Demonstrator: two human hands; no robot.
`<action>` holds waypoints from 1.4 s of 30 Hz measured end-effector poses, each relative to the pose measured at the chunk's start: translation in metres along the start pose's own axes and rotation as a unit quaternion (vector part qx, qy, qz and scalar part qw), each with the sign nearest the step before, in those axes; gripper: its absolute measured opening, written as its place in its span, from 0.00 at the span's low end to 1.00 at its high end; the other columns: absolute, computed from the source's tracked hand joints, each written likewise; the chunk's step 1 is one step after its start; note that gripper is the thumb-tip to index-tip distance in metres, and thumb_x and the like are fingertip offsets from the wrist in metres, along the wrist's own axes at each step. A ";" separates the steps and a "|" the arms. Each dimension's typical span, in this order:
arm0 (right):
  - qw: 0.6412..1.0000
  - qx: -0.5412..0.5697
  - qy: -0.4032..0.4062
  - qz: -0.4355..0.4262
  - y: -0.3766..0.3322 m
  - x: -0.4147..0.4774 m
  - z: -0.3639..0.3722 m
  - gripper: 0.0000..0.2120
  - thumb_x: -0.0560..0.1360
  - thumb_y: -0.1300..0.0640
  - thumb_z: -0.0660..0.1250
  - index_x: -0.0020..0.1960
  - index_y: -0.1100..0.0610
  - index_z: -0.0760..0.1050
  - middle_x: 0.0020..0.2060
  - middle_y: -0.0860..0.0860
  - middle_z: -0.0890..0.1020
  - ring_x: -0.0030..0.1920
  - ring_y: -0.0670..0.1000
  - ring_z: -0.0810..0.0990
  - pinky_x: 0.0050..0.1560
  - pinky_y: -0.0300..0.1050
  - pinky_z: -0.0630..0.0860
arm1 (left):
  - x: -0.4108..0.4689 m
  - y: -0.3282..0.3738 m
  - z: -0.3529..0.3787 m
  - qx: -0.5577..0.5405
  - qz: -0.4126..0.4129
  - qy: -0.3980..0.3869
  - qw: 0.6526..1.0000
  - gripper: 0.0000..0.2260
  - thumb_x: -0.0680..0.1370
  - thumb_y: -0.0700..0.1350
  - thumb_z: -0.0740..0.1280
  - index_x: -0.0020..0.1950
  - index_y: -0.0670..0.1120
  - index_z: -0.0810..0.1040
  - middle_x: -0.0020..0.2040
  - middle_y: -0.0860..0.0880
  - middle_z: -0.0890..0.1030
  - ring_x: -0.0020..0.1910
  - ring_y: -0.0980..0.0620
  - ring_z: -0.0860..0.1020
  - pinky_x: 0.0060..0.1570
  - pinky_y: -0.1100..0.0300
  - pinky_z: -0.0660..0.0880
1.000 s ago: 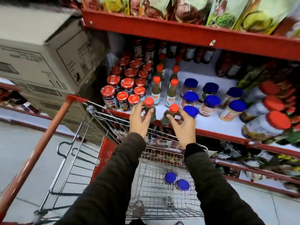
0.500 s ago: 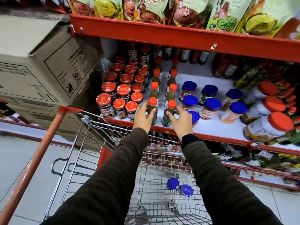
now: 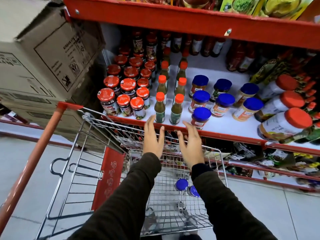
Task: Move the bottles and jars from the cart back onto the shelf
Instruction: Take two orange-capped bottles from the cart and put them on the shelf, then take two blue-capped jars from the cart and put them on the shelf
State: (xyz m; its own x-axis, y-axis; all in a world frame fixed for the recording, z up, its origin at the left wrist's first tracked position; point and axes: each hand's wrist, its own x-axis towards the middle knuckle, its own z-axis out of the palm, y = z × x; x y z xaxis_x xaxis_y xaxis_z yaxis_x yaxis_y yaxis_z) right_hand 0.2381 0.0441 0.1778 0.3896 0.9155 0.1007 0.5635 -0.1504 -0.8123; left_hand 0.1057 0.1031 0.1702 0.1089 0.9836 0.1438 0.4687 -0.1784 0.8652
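Two green sauce bottles with orange caps stand at the front of the white shelf (image 3: 225,123): the left bottle (image 3: 159,108) and the right bottle (image 3: 176,110). My left hand (image 3: 153,137) hovers just below the left bottle, fingers spread, holding nothing. My right hand (image 3: 191,142) is open too, just below the right bottle and a blue-lidded jar (image 3: 200,118). Down in the wire cart (image 3: 223,163) lie two blue-lidded jars (image 3: 181,185), the second jar (image 3: 194,191) partly hidden by my right sleeve.
Red-lidded jars (image 3: 124,94) fill the shelf's left side, more blue-lidded jars (image 3: 223,101) its middle, and large orange-lidded jars (image 3: 285,122) lie on the right. Stacked cardboard boxes (image 3: 43,58) stand left of the shelf. The cart's red handle bar (image 3: 34,156) runs along the left.
Both hands set the two green bottles upright on the shelf's front edge, let go, and have pulled back towards the cart with fingers spread.
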 end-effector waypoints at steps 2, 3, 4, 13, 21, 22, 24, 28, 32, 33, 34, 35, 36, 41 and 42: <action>0.998 -0.039 -0.042 0.015 0.025 -0.023 0.001 0.24 0.83 0.49 0.59 0.78 0.50 0.62 0.79 0.49 0.61 0.77 0.47 0.61 0.77 0.53 0.63 | -0.025 -0.015 0.014 0.026 -0.008 -0.035 0.999 0.23 0.84 0.49 0.57 0.78 0.49 0.59 0.79 0.50 0.60 0.76 0.61 0.57 0.75 0.61 0.58; 0.996 -0.055 -0.065 0.020 0.038 -0.033 0.000 0.25 0.83 0.48 0.59 0.78 0.50 0.60 0.80 0.49 0.58 0.79 0.49 0.58 0.78 0.53 0.60 | -0.036 -0.022 0.020 0.041 -0.013 -0.056 0.997 0.23 0.84 0.48 0.57 0.79 0.50 0.59 0.80 0.50 0.59 0.78 0.59 0.55 0.76 0.59 0.56; 0.993 -0.071 -0.089 0.029 0.053 -0.043 -0.002 0.26 0.83 0.49 0.59 0.79 0.51 0.58 0.81 0.48 0.55 0.80 0.51 0.56 0.79 0.53 0.58 | -0.048 -0.028 0.027 0.055 -0.021 -0.078 0.995 0.23 0.84 0.48 0.56 0.79 0.50 0.59 0.81 0.50 0.58 0.79 0.57 0.54 0.77 0.57 0.55; 0.926 -0.132 -0.284 0.212 0.192 -0.095 -0.022 0.32 0.77 0.69 0.60 0.80 0.62 0.56 0.79 0.58 0.60 0.79 0.57 0.61 0.70 0.32 0.53 | -0.127 -0.102 0.090 0.123 -0.156 -0.296 0.934 0.28 0.81 0.38 0.61 0.80 0.45 0.56 0.81 0.46 0.57 0.80 0.48 0.57 0.77 0.62 0.53; 0.891 -0.139 -0.348 0.255 0.286 -0.119 0.027 0.26 0.66 0.69 0.73 0.64 0.64 0.76 0.63 0.62 0.78 0.62 0.62 0.79 0.63 0.49 0.75 | -0.159 -0.169 0.170 0.125 -0.265 -0.336 0.895 0.32 0.75 0.36 0.70 0.77 0.41 0.62 0.76 0.44 0.67 0.75 0.46 0.67 0.72 0.64 0.59; 0.901 -0.147 -0.331 0.239 0.292 -0.120 0.030 0.23 0.65 0.68 0.73 0.60 0.63 0.79 0.60 0.61 0.80 0.58 0.62 0.81 0.59 0.51 0.77 | -0.161 -0.172 0.177 0.129 -0.265 -0.324 0.899 0.31 0.74 0.36 0.71 0.76 0.41 0.65 0.74 0.43 0.70 0.73 0.45 0.70 0.70 0.63 0.62; 0.916 -0.163 -0.306 0.202 0.298 -0.120 0.034 0.23 0.65 0.66 0.73 0.60 0.61 0.79 0.59 0.59 0.81 0.56 0.62 0.81 0.57 0.51 0.78 | -0.164 -0.179 0.187 0.132 -0.256 -0.298 0.910 0.28 0.72 0.36 0.72 0.72 0.41 0.71 0.68 0.43 0.77 0.68 0.44 0.75 0.65 0.64 0.67; 0.927 -0.164 -0.283 0.183 0.297 -0.119 0.034 0.25 0.65 0.65 0.75 0.61 0.59 0.77 0.58 0.59 0.81 0.55 0.62 0.82 0.55 0.52 0.79 | -0.168 -0.181 0.191 0.132 -0.243 -0.257 0.926 0.24 0.71 0.37 0.74 0.66 0.42 0.76 0.60 0.43 0.82 0.58 0.42 0.79 0.55 0.62 0.72; 0.938 -0.149 -0.255 0.179 0.285 -0.117 0.016 0.20 0.66 0.61 0.78 0.56 0.57 0.79 0.51 0.56 0.82 0.47 0.57 0.83 0.44 0.41 0.78 | -0.170 -0.164 0.175 0.110 -0.238 -0.240 0.935 0.24 0.71 0.38 0.74 0.67 0.42 0.75 0.60 0.45 0.81 0.57 0.45 0.79 0.59 0.53 0.78; 0.941 -0.135 -0.248 0.187 0.280 -0.115 0.010 0.20 0.66 0.63 0.78 0.56 0.57 0.80 0.51 0.56 0.82 0.45 0.56 0.82 0.42 0.37 0.77 | -0.169 -0.157 0.170 0.098 -0.241 -0.231 0.937 0.24 0.71 0.38 0.75 0.67 0.42 0.75 0.59 0.47 0.80 0.57 0.47 0.79 0.61 0.51 0.77; 0.944 -0.123 -0.241 0.187 0.272 -0.113 0.002 0.21 0.66 0.64 0.78 0.57 0.58 0.80 0.52 0.56 0.83 0.45 0.56 0.82 0.41 0.35 0.76 | -0.168 -0.148 0.164 0.085 -0.244 -0.220 0.941 0.25 0.71 0.37 0.75 0.66 0.43 0.75 0.59 0.48 0.80 0.57 0.48 0.78 0.61 0.50 0.77; 0.949 -0.116 -0.229 0.181 0.263 -0.110 -0.005 0.22 0.65 0.64 0.78 0.59 0.58 0.80 0.52 0.57 0.83 0.46 0.57 0.82 0.44 0.36 0.76 | -0.167 -0.139 0.158 0.072 -0.249 -0.206 0.944 0.25 0.70 0.37 0.76 0.66 0.43 0.76 0.58 0.48 0.80 0.58 0.47 0.79 0.61 0.50 0.78; 0.954 -0.117 -0.222 0.164 0.254 -0.108 -0.013 0.24 0.64 0.63 0.79 0.59 0.58 0.79 0.53 0.57 0.83 0.48 0.57 0.83 0.46 0.38 0.76 | -0.165 -0.127 0.152 0.060 -0.251 -0.196 0.946 0.25 0.70 0.37 0.76 0.65 0.43 0.76 0.58 0.47 0.80 0.59 0.46 0.79 0.60 0.49 0.78; 0.967 -0.091 -0.203 0.125 0.206 -0.097 -0.057 0.28 0.62 0.56 0.82 0.60 0.55 0.78 0.54 0.53 0.83 0.52 0.55 0.81 0.54 0.47 0.79 | -0.159 -0.073 0.124 0.006 -0.248 -0.170 0.954 0.26 0.69 0.37 0.78 0.65 0.42 0.75 0.61 0.47 0.77 0.62 0.49 0.76 0.60 0.53 0.78; 0.969 -0.087 -0.200 0.118 0.197 -0.095 -0.067 0.29 0.62 0.55 0.82 0.61 0.55 0.78 0.55 0.53 0.83 0.53 0.55 0.81 0.55 0.48 0.79 | -0.157 -0.062 0.119 -0.002 -0.240 -0.167 0.956 0.26 0.69 0.36 0.77 0.66 0.41 0.75 0.60 0.48 0.76 0.62 0.49 0.75 0.60 0.55 0.77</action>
State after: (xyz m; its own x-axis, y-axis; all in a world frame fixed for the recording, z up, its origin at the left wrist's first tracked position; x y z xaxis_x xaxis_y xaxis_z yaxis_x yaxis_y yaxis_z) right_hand 0.3611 -0.0978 0.0464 0.2284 0.9145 -0.3339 0.6209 -0.4010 -0.6736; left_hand 0.1637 -0.0432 0.0364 0.1568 0.8883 -0.4317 0.5320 0.2923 0.7947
